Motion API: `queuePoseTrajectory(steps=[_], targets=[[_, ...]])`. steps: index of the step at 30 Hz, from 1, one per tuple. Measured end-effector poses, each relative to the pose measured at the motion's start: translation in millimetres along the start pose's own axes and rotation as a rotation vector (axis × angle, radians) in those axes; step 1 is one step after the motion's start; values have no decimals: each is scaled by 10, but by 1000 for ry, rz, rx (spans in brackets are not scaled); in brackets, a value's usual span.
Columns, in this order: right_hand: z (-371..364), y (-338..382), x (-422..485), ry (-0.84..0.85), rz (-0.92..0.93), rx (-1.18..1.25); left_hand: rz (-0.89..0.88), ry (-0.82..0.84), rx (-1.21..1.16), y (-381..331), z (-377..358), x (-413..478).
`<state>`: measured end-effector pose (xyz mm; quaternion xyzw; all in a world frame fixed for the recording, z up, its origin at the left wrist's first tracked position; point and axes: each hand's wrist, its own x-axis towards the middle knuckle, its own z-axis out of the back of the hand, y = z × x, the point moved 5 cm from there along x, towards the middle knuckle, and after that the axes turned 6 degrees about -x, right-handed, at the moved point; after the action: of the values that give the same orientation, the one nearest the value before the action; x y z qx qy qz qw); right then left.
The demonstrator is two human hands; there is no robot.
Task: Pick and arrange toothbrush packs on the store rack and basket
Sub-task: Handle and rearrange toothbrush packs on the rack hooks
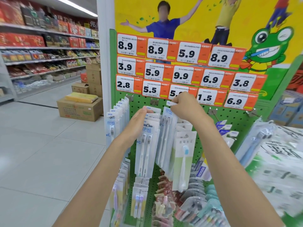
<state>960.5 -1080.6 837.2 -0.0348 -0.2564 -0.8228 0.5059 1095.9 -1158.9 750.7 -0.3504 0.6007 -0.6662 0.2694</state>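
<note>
A green pegboard rack (229, 118) carries rows of hanging toothbrush packs. My right hand (185, 107) pinches the top of a clear twin toothbrush pack (165, 136) close to an upper hook. My left hand (139, 120) lies with straight fingers against the stack of twin-brush packs (146, 153) hanging to its left. A further stack of the same kind of pack (114, 123) hangs at the rack's left edge. A single blue-headed brush pack (183, 159) hangs to the right. More packs (139, 200) fill the lower hooks.
Orange price tags (180, 74) cover the rack's top. Bare hooks (213, 112) stick out at the right. White printed cartons (282, 161) stand on the right with a blue brush pack (255, 141) leaning there. Cardboard boxes (80, 108) sit on the tiled aisle floor at left.
</note>
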Motion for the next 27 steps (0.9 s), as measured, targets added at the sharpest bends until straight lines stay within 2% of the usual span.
queuePoseTrajectory(steps=[5,11,14,23,27], targets=[[39,-63,-35,-96,-32,64,-38,3,5,-33,-14,25],[-62,-17,-31,69,57,69,-159,-78,-4,33,50,6],[-99,-12,-18,139,105,78,-200,-109,-96,49,98,-67],[-182,34,7,211,162,84,-160,-54,-132,111,181,-204],[-185,3,13,223,160,57,-202,-10,-46,83,139,-225]])
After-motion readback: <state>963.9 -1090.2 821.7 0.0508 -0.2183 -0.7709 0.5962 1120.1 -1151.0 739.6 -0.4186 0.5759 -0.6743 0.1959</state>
